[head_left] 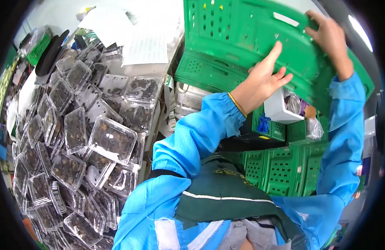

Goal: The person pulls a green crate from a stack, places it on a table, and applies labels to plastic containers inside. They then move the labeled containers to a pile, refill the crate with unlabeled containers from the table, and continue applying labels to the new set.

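Observation:
A large green plastic crate (246, 31), perforated and blurred at its right part, is tilted up before me at the top of the head view. My right hand (329, 39) has its fingers curled at the crate's upper edge. My left hand (265, 79) is beside the crate's lower side, thumb up and fingers spread, holding nothing. Under the raised crate lies another green crate (209, 71). Blue sleeves cover both arms, and a yellow band (237, 105) circles the left wrist.
Many clear plastic boxes (113, 139) with dark contents are piled on the table at left. Papers (145, 48) lie at the table's back. Below my hands are a white foam box (280, 109), a blue glove-like item (263, 123) and more green crates (282, 171).

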The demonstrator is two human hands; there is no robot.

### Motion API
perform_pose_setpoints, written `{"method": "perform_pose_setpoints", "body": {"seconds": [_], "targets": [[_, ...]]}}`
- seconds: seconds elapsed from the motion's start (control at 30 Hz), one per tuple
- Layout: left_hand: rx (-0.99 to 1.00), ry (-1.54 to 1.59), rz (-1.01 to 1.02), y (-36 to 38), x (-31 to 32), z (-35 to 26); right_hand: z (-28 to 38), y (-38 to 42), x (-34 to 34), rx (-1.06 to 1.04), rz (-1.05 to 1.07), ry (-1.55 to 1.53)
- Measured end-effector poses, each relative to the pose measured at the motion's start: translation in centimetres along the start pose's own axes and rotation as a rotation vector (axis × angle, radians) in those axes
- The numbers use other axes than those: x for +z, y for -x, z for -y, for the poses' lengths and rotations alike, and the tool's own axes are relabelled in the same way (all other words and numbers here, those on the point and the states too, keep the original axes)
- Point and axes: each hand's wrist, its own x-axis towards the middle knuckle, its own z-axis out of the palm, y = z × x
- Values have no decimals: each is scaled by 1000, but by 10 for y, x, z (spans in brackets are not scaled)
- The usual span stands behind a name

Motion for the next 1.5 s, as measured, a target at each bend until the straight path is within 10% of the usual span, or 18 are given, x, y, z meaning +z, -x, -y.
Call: {"method": "perform_pose_setpoints", "body": {"seconds": [0.4,0.73,0.9,1.0,1.27,1.5], "targets": [[170,93,-638,-135,-226,-45,90,70,282,-31,63,-552],[-34,-290,-703,-152,-377,-52,146,158,409,-92,403,-1004],[682,-502,-1291,-106,-462,-94,139,148,423,-173,505,-1154],[1023,-369,-1630,-88,-403,-109,137,130,420,-140,683,-1329],[1078,-309,-1085,-66,-372,-126,163,72,414,-197,543,-1546],[610,-1468,-1018,-48,-281,-72,221,40,391,81,671,-2096]]}}
